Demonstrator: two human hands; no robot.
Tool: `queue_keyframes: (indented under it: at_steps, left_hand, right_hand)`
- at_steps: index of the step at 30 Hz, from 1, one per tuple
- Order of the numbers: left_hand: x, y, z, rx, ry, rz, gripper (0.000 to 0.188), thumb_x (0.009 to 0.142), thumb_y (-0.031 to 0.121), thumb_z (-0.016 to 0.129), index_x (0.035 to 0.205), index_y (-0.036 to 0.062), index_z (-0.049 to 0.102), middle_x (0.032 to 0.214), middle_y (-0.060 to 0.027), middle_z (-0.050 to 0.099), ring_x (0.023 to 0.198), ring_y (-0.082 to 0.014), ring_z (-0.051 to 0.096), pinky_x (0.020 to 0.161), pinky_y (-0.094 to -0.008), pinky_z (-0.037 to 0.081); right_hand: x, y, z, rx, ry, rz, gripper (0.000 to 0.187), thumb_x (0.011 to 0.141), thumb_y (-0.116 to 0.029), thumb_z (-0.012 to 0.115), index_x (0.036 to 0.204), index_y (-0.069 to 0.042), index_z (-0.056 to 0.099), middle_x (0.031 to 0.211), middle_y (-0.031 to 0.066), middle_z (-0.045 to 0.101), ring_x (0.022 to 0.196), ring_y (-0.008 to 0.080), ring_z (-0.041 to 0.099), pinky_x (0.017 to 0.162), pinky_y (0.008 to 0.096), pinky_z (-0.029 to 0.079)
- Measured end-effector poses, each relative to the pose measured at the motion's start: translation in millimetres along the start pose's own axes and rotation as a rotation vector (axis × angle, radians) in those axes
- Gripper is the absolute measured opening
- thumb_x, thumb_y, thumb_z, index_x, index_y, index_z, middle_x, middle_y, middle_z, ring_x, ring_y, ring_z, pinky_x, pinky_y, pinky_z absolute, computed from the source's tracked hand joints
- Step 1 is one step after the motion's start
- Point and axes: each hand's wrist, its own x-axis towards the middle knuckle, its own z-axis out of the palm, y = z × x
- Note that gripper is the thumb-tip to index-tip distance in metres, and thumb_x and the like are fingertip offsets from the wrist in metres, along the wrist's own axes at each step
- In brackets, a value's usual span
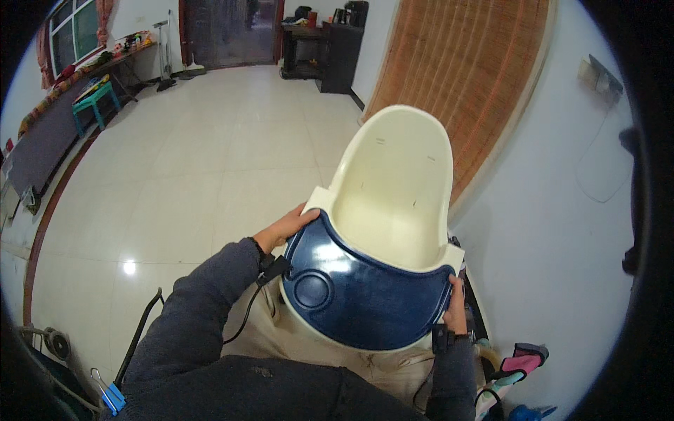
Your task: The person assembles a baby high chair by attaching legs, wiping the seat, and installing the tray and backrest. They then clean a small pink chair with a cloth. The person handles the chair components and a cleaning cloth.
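A child's feeding seat with a deep cream shell [393,182] is tilted in front of me, over my lap. Across its near side sits a glossy dark blue tray [379,302] with a round cup recess at its left. My left hand [286,229] grips the tray's upper left corner, thumb on top and the other fingers hidden beneath. At the opposite edge, my right hand [456,309] holds the tray by its side, with the thumb showing and the fingers mostly out of sight. Both wrists wear dark bands; a cable hangs from the left one.
Pale tiled floor [161,182] stretches ahead to a dark door [232,31]. A brown slatted blind [463,70] leans along the right wall. Black cabinet [342,59] at the back; teal stool [95,105] far left. A pink and grey item [523,359] lies near my right arm.
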Motion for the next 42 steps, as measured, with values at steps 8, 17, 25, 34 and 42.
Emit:
queue_keyframes:
  at_steps: [8, 17, 25, 34, 42]
  left_hand:
    - [-26, 27, 2, -0.015, 0.022, -0.082, 0.070, 0.091, 0.040, 0.056, 0.141, 0.0017, 0.027, 0.130, -0.0151, 0.049, 0.112, -0.0206, 0.054, 0.091, -0.0334, 0.049]
    - [-109, 26, 1, -0.102, 0.074, -0.364, 0.087, 0.088, 0.041, 0.060, 0.140, -0.0079, 0.010, 0.136, -0.0276, 0.035, 0.114, -0.0299, 0.053, 0.090, -0.0350, 0.052]
    - [-89, 22, -4, -0.155, -0.041, -0.313, 0.055, 0.097, 0.047, 0.039, 0.131, 0.0050, 0.046, 0.120, -0.0165, 0.057, 0.108, -0.0212, 0.058, 0.089, -0.0355, 0.051]
    - [-58, 16, -6, 0.068, -0.119, -0.430, 0.063, 0.096, 0.051, 0.037, 0.138, 0.0048, 0.038, 0.128, -0.0165, 0.052, 0.113, -0.0217, 0.055, 0.093, -0.0349, 0.048]
    - [-53, 30, -16, 0.173, -0.049, -0.395, 0.067, 0.095, 0.056, 0.034, 0.137, 0.0044, 0.040, 0.131, -0.0183, 0.050, 0.121, -0.0248, 0.048, 0.095, -0.0457, 0.044]
  right_hand:
    - [-27, -3, 8, -0.026, 0.106, -0.009, 0.033, 0.083, -0.031, 0.062, 0.104, -0.005, 0.061, 0.097, 0.0073, 0.065, 0.085, 0.0196, 0.062, 0.078, 0.0311, 0.052]
    - [-71, -4, 11, -0.093, -0.043, 0.174, 0.049, 0.091, -0.043, 0.053, 0.121, -0.005, 0.056, 0.112, 0.0070, 0.063, 0.097, 0.0184, 0.062, 0.083, 0.0306, 0.050]
    - [-69, -13, 1, -0.290, -0.001, 0.273, 0.059, 0.090, -0.052, 0.052, 0.127, -0.006, 0.051, 0.117, 0.0066, 0.061, 0.095, 0.0132, 0.064, 0.066, 0.0219, 0.054]
    - [-42, -2, -20, -0.364, -0.055, 0.181, 0.071, 0.089, -0.057, 0.049, 0.133, -0.002, 0.045, 0.122, 0.0113, 0.058, 0.106, 0.0190, 0.058, 0.086, 0.0298, 0.049]
    - [-28, -27, 10, -0.448, -0.043, 0.127, 0.064, 0.091, -0.051, 0.051, 0.132, -0.002, 0.046, 0.125, 0.0125, 0.056, 0.108, 0.0182, 0.057, 0.089, 0.0290, 0.048]
